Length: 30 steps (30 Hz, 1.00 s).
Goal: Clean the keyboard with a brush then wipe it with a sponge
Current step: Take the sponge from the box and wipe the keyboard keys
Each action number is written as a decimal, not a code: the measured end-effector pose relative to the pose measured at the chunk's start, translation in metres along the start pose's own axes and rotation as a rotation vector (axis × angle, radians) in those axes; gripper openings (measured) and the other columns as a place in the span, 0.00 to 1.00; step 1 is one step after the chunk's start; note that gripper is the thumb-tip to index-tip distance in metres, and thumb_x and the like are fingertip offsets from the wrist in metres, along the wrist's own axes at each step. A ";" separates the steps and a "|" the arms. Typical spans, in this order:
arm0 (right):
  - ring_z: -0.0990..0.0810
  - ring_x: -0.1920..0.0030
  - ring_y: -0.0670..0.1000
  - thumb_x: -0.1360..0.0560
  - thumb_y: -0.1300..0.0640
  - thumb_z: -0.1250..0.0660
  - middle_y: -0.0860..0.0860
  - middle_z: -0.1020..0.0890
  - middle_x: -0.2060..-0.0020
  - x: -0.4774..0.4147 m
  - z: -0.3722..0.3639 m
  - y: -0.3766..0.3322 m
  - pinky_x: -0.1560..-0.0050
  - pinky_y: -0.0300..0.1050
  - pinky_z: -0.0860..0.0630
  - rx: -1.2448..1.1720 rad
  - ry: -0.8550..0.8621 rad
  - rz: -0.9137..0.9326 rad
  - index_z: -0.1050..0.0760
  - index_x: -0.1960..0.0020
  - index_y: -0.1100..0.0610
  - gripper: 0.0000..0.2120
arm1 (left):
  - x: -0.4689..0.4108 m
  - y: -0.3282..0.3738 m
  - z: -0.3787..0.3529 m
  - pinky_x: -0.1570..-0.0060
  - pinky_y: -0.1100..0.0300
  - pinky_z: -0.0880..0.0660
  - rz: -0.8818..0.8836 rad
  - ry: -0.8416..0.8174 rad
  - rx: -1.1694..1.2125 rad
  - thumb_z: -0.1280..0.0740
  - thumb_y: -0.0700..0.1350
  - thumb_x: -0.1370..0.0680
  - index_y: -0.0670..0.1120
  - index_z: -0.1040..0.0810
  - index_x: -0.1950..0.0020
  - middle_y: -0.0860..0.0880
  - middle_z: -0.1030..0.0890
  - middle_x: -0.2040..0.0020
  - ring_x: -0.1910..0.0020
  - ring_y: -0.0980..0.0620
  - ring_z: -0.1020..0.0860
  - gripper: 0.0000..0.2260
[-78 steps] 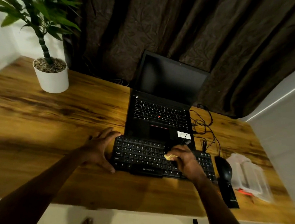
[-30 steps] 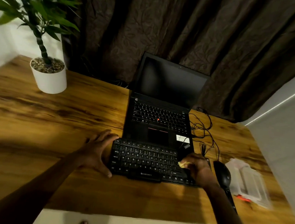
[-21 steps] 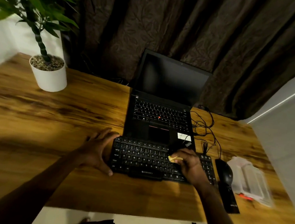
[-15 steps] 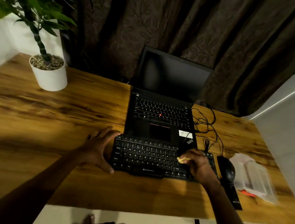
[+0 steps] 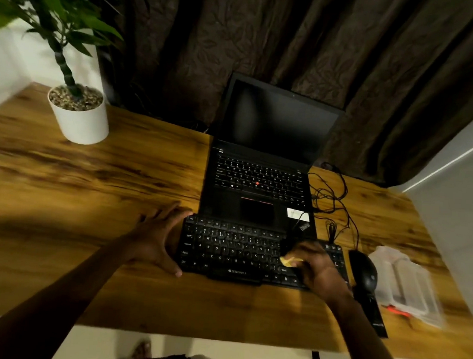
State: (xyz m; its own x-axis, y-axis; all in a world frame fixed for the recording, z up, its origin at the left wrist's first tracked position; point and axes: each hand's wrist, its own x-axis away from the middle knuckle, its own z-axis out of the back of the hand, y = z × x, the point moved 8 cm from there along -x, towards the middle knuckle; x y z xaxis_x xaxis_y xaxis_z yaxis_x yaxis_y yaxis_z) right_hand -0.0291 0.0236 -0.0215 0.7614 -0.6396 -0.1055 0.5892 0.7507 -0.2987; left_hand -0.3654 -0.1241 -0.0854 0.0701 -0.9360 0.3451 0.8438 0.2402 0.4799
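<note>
On the wooden desk point(image 5: 87, 196) the black keyboard point(image 5: 232, 250) lies directly in front of an open laptop point(image 5: 260, 189), its far edge against the laptop's front; the laptop's screen is dark and a white sticker point(image 5: 297, 214) sits on its palm rest. Just right of the keyboard is one black mouse point(image 5: 362, 271), with a slim black bar point(image 5: 373, 317) at its near end, too dark to identify. A tangle of thin black cables point(image 5: 333, 198) runs from the laptop's right side towards the mouse. The left hand point(image 5: 160, 238) braces the keyboard's left end with fingers spread and relaxed, gripping nothing: fingers at the far corner, thumb at the near corner. The right hand point(image 5: 316, 267) curls around a small yellow sponge point(image 5: 291, 261) and presses it on the keys at the right part of the board, covering that stretch of keys. Two containers are in view. A white pot point(image 5: 78, 121) at the far left holds pebbles and one green plant point(image 5: 53, 14). A clear plastic pack point(image 5: 407, 289) at the far right is blurred, its contents unreadable, with something orange-red point(image 5: 397, 311) at its near edge. A dark curtain point(image 5: 269, 34) hangs behind the desk.
</note>
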 end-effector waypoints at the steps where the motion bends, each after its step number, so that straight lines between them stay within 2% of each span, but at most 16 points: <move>1: 0.23 0.51 0.38 0.25 0.70 0.33 0.44 0.21 0.52 0.007 0.004 0.011 0.45 0.36 0.25 0.001 -0.003 -0.022 0.16 0.49 0.55 0.13 | 0.001 0.001 0.001 0.26 0.35 0.52 0.000 0.002 -0.003 0.19 0.69 0.47 0.65 0.57 0.20 0.58 0.65 0.19 0.20 0.42 0.56 0.65; 3: 0.21 0.49 0.45 0.27 0.72 0.32 0.45 0.19 0.50 0.016 0.009 0.026 0.48 0.50 0.20 0.028 0.032 -0.033 0.17 0.48 0.51 0.17 | 0.000 0.000 0.001 0.27 0.36 0.51 -0.003 0.009 -0.016 0.20 0.70 0.47 0.66 0.57 0.20 0.59 0.64 0.19 0.20 0.42 0.54 0.65; 4: 0.21 0.48 0.48 0.28 0.72 0.31 0.45 0.19 0.49 0.019 0.011 0.031 0.49 0.53 0.20 0.007 0.042 -0.033 0.18 0.46 0.49 0.20 | -0.001 0.000 0.000 0.27 0.35 0.50 -0.002 0.011 -0.016 0.20 0.71 0.48 0.67 0.57 0.20 0.59 0.64 0.19 0.20 0.41 0.54 0.65; 7: 0.22 0.44 0.50 0.25 0.65 0.30 0.46 0.20 0.47 0.013 0.004 0.015 0.47 0.49 0.22 -0.046 0.058 -0.022 0.21 0.43 0.44 0.18 | -0.003 -0.004 -0.002 0.27 0.33 0.50 0.001 0.009 -0.006 0.21 0.72 0.49 0.68 0.57 0.21 0.59 0.64 0.19 0.20 0.41 0.54 0.66; 9: 0.22 0.45 0.50 0.22 0.58 0.33 0.46 0.19 0.47 0.004 -0.004 -0.006 0.47 0.49 0.23 -0.057 0.045 0.023 0.21 0.43 0.43 0.12 | -0.003 -0.003 -0.002 0.27 0.33 0.51 -0.003 0.005 0.005 0.20 0.71 0.49 0.67 0.57 0.21 0.60 0.64 0.19 0.20 0.41 0.55 0.66; 12: 0.22 0.45 0.49 0.23 0.52 0.39 0.43 0.20 0.46 0.000 -0.010 -0.013 0.45 0.49 0.22 -0.049 0.002 0.024 0.21 0.44 0.42 0.12 | -0.003 -0.002 -0.002 0.26 0.33 0.51 0.003 -0.009 0.002 0.21 0.71 0.49 0.68 0.58 0.21 0.60 0.65 0.20 0.20 0.40 0.55 0.66; 15: 0.22 0.45 0.50 0.24 0.54 0.36 0.43 0.20 0.46 0.010 -0.004 0.008 0.46 0.51 0.21 -0.045 0.009 -0.006 0.22 0.45 0.41 0.11 | -0.002 -0.002 -0.001 0.26 0.33 0.51 0.004 -0.008 0.007 0.20 0.71 0.48 0.67 0.57 0.20 0.59 0.65 0.19 0.20 0.39 0.55 0.66; 19: 0.22 0.44 0.47 0.26 0.67 0.29 0.42 0.20 0.46 0.019 -0.003 0.028 0.46 0.53 0.21 -0.065 0.043 -0.050 0.20 0.45 0.42 0.20 | -0.002 -0.002 -0.003 0.26 0.33 0.52 -0.005 -0.011 0.018 0.24 0.74 0.51 0.67 0.58 0.21 0.59 0.65 0.19 0.20 0.39 0.56 0.67; 22: 0.23 0.45 0.47 0.24 0.62 0.32 0.42 0.20 0.48 0.012 -0.008 0.008 0.46 0.48 0.23 -0.083 0.079 -0.036 0.19 0.45 0.43 0.15 | -0.002 -0.003 -0.003 0.26 0.33 0.51 -0.008 -0.009 0.016 0.23 0.74 0.51 0.67 0.58 0.20 0.59 0.66 0.19 0.20 0.40 0.56 0.67; 25: 0.22 0.45 0.48 0.21 0.56 0.37 0.42 0.19 0.49 0.006 -0.012 -0.004 0.46 0.48 0.24 -0.119 0.085 -0.013 0.19 0.46 0.44 0.10 | -0.002 -0.003 -0.002 0.27 0.34 0.48 -0.013 0.002 0.000 0.21 0.72 0.48 0.66 0.58 0.21 0.59 0.65 0.19 0.21 0.40 0.54 0.66; 28: 0.22 0.43 0.47 0.23 0.60 0.33 0.42 0.19 0.47 0.011 -0.010 0.006 0.44 0.49 0.23 -0.139 0.087 -0.042 0.20 0.45 0.42 0.14 | -0.003 -0.002 -0.001 0.26 0.34 0.48 -0.014 0.010 -0.013 0.22 0.73 0.49 0.67 0.58 0.21 0.59 0.65 0.19 0.20 0.39 0.54 0.66; 30: 0.21 0.43 0.46 0.23 0.60 0.32 0.42 0.19 0.47 0.019 -0.007 0.014 0.45 0.51 0.22 -0.175 0.116 -0.065 0.22 0.44 0.39 0.16 | -0.002 -0.002 -0.001 0.26 0.34 0.50 -0.007 0.006 -0.004 0.21 0.72 0.49 0.66 0.58 0.20 0.58 0.65 0.19 0.20 0.40 0.55 0.66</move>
State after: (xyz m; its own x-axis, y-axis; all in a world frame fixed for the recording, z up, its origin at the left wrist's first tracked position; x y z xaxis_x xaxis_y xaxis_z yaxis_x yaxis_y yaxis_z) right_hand -0.0089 0.0209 -0.0341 0.6815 -0.7078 -0.1861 0.5720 0.6737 -0.4678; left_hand -0.3670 -0.1227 -0.0885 0.0669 -0.9391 0.3369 0.8462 0.2323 0.4795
